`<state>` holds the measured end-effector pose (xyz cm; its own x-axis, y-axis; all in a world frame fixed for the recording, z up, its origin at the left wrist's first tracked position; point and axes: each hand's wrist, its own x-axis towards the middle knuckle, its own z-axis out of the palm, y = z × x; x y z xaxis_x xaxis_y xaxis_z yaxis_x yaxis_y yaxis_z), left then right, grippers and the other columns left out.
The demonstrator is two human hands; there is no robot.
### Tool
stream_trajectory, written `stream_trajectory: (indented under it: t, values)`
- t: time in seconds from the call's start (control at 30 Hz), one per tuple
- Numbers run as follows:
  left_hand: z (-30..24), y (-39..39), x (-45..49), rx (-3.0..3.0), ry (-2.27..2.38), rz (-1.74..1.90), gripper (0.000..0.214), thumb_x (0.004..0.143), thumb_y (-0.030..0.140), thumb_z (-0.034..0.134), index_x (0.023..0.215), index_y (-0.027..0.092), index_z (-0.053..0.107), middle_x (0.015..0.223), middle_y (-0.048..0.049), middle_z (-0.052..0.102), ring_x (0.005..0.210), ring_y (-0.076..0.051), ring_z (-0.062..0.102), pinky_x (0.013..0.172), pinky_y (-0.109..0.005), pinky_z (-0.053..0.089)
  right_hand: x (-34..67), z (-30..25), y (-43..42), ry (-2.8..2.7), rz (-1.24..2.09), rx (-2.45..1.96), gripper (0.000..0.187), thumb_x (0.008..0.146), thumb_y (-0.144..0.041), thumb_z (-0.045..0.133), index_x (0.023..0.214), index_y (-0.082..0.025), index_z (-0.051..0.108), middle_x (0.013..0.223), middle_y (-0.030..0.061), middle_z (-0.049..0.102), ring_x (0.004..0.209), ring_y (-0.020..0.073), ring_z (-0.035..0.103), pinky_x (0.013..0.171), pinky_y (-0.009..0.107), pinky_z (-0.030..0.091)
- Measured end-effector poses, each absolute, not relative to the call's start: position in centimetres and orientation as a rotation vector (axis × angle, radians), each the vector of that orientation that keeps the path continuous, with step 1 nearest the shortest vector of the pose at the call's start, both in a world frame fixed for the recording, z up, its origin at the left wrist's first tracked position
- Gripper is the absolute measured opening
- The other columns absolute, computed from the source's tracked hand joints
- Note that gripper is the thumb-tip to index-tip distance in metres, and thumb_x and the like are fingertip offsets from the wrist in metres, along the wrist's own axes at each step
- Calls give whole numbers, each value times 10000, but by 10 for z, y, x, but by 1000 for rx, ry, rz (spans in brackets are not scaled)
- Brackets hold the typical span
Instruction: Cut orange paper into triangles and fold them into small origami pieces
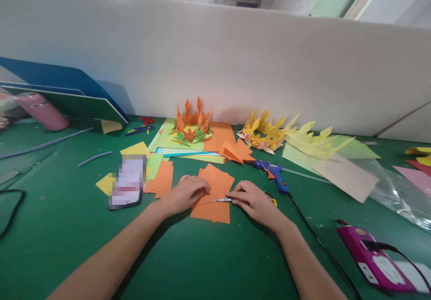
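Orange paper sheets [215, 212] lie in a loose stack on the green table in front of me. My left hand [190, 190] rests on the stack's left side, its fingers curled and pressed together on the orange paper. From the right, my right hand [251, 199] grips a pair of scissors; the silver blades [221, 200] lie over the orange paper, pointing left. A bit of the scissors' yellow handle [273, 200] shows behind the hand, the rest being hidden. More cut orange pieces [164, 179] lie left of my left hand.
A phone [128, 181] lies at left. A blue glue gun [274, 173] with a black cord is beyond my right hand. Orange [191, 122] and yellow [262, 131] paper crowns stand against the white partition [215, 62]. A magenta power strip [373, 257] sits at near right.
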<state>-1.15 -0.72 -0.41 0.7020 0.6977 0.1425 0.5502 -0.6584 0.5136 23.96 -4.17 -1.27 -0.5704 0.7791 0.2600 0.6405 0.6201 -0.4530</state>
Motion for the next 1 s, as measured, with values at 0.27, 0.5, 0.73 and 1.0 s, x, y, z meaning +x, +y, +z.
stream_trajectory:
  t: [0.27, 0.5, 0.73, 1.0]
  values:
    - [-8, -6, -13, 2463, 955, 469, 193, 898, 128, 387, 850, 206, 556, 941, -17, 668, 953, -166, 585, 875, -349, 355, 233, -14, -40, -2367, 477, -1049, 189, 927, -277, 473, 908, -189, 640, 844, 73, 617, 817, 197, 550, 717, 337, 460]
    - [-7, -6, -13, 2470, 945, 465, 188, 906, 144, 384, 853, 207, 553, 951, -18, 672, 947, -162, 588, 859, -348, 358, 239, -17, -37, -2396, 497, -967, 180, 917, -228, 495, 887, -196, 669, 850, 70, 624, 827, 189, 550, 734, 338, 465]
    - [-3, -6, -13, 2486, 913, 491, 207, 927, 180, 380, 868, 211, 576, 948, -14, 684, 914, -152, 602, 853, -340, 363, 238, -18, -39, -2375, 457, -980, 169, 904, -231, 517, 898, -201, 683, 876, 76, 630, 848, 193, 557, 738, 336, 475]
    - [-3, -4, -14, 2525, 909, 458, 236, 934, 201, 395, 916, 216, 629, 1018, -36, 688, 966, -170, 609, 863, -327, 367, 231, -18, -39, -2383, 391, -959, 182, 912, -242, 504, 912, -197, 681, 861, 76, 632, 820, 191, 553, 714, 326, 458]
